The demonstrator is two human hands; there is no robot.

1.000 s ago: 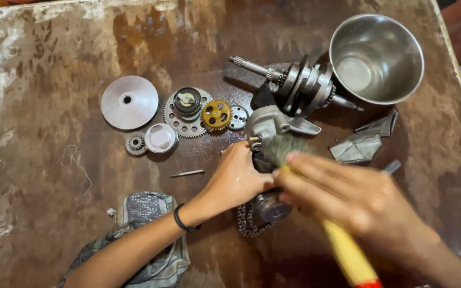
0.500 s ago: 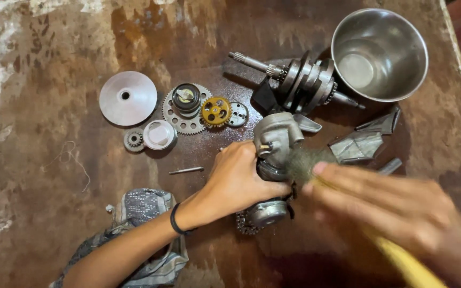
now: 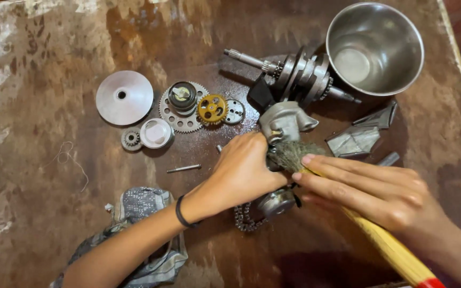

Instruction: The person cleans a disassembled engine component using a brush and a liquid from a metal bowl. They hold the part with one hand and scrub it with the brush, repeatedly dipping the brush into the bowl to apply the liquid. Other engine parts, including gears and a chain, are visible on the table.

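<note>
Head view: metal housing [image 3: 285, 121] between both hands.

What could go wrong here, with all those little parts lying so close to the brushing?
The brush sweeps right beside the left hand gripping the metal part, so bristles might scrape the fingers. A hard stroke could also knock the small pin or the yellow gear across the table. The chain might snag.

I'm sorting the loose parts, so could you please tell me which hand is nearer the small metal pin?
Left. The left hand lies just right of the metal pin; the right hand, gripping the brush, sits farther right beyond it.
</note>
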